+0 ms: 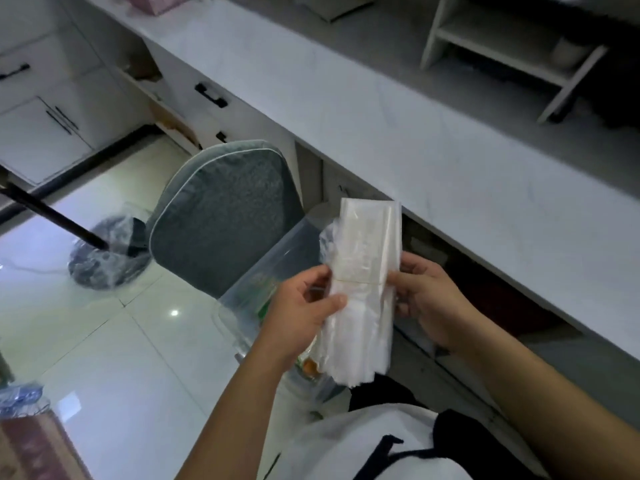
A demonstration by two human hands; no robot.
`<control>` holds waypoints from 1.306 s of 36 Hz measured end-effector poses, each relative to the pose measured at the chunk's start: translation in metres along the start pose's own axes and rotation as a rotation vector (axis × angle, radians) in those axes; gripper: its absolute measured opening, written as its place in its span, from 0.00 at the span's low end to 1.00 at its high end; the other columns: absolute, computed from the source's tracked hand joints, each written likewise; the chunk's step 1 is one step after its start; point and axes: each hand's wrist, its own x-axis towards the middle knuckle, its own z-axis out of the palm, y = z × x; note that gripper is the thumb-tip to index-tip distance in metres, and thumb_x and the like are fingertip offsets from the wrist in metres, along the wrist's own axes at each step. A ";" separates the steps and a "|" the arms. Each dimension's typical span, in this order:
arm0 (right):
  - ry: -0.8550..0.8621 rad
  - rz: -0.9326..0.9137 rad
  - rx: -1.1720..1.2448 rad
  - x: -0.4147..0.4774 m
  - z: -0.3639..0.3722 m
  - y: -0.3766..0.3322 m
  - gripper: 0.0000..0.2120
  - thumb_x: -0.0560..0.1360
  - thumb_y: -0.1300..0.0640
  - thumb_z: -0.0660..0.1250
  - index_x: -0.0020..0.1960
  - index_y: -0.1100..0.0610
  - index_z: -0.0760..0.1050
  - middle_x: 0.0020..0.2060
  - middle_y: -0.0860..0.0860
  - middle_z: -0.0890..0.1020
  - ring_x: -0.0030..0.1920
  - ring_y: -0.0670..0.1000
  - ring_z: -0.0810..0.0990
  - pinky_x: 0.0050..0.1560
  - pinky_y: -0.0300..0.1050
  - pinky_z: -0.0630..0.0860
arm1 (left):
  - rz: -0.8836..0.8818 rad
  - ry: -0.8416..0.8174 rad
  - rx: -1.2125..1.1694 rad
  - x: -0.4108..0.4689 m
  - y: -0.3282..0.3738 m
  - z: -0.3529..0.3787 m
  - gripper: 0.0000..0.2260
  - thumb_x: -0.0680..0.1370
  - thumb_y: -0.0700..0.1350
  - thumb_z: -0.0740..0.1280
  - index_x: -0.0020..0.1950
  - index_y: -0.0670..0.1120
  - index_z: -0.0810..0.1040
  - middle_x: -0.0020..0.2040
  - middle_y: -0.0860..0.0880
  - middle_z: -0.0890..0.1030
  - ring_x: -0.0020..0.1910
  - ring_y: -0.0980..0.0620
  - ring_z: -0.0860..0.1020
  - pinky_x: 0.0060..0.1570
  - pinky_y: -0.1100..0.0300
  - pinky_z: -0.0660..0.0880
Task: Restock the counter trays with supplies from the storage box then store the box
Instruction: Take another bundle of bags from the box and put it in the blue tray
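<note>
bundle of clear plastic bags (363, 258), bound mid-length by a thin rubber band (356, 280), held upright directly above the clear storage box (277, 251). left hand (301, 313) pinches the bundle's left edge between thumb and fingers. right hand (429, 299) grips its right edge at the band, fingers curled. grey-cushioned chair (221, 216) touches the box's left side. white counter (381, 109) runs to the box's right.

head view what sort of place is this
Probably the staff side of a shop or service counter: a long pale counter with white drawers beneath, a clear storage box beside a padded chair, and a banded bundle of plastic bags held in the left hand and right hand.
</note>
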 end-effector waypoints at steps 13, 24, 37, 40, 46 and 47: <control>0.219 -0.120 0.097 -0.141 0.006 0.052 0.18 0.71 0.58 0.72 0.61 0.56 0.79 0.51 0.55 0.86 0.48 0.56 0.86 0.42 0.50 0.82 | 0.072 -0.255 -0.093 -0.072 -0.037 0.036 0.18 0.73 0.34 0.74 0.60 0.46 0.82 0.50 0.47 0.86 0.51 0.45 0.84 0.51 0.49 0.82; 0.520 -0.257 0.187 -0.225 -0.033 0.073 0.24 0.65 0.60 0.75 0.61 0.56 0.79 0.51 0.56 0.86 0.49 0.59 0.86 0.44 0.56 0.81 | 0.350 -0.405 0.221 -0.123 -0.018 0.100 0.20 0.72 0.44 0.77 0.63 0.52 0.81 0.54 0.54 0.84 0.53 0.58 0.82 0.56 0.51 0.80; 0.588 -0.310 0.259 -0.332 -0.168 0.090 0.17 0.73 0.65 0.70 0.60 0.53 0.79 0.52 0.54 0.86 0.50 0.58 0.86 0.45 0.56 0.83 | 0.034 -0.877 0.254 -0.178 -0.007 0.241 0.24 0.73 0.38 0.73 0.67 0.52 0.75 0.57 0.48 0.85 0.56 0.48 0.83 0.52 0.50 0.81; 0.637 -0.304 0.279 -0.359 -0.210 0.103 0.16 0.75 0.66 0.69 0.59 0.52 0.79 0.50 0.52 0.86 0.49 0.55 0.86 0.42 0.52 0.82 | 0.012 -0.913 0.282 -0.197 -0.023 0.293 0.26 0.73 0.36 0.74 0.67 0.54 0.74 0.56 0.49 0.85 0.55 0.49 0.84 0.50 0.53 0.82; 0.649 -0.318 0.296 -0.406 -0.288 0.127 0.17 0.75 0.67 0.69 0.61 0.54 0.77 0.52 0.54 0.86 0.50 0.55 0.86 0.42 0.47 0.82 | -0.021 -0.843 0.274 -0.221 -0.057 0.387 0.31 0.70 0.34 0.76 0.70 0.52 0.72 0.58 0.46 0.84 0.56 0.45 0.83 0.55 0.40 0.79; 0.643 -0.319 0.278 -0.413 -0.300 0.129 0.20 0.75 0.67 0.70 0.63 0.52 0.76 0.53 0.53 0.86 0.51 0.55 0.86 0.42 0.47 0.82 | -0.018 -0.838 0.269 -0.225 -0.060 0.401 0.31 0.70 0.34 0.76 0.69 0.53 0.73 0.58 0.46 0.84 0.56 0.45 0.83 0.55 0.40 0.79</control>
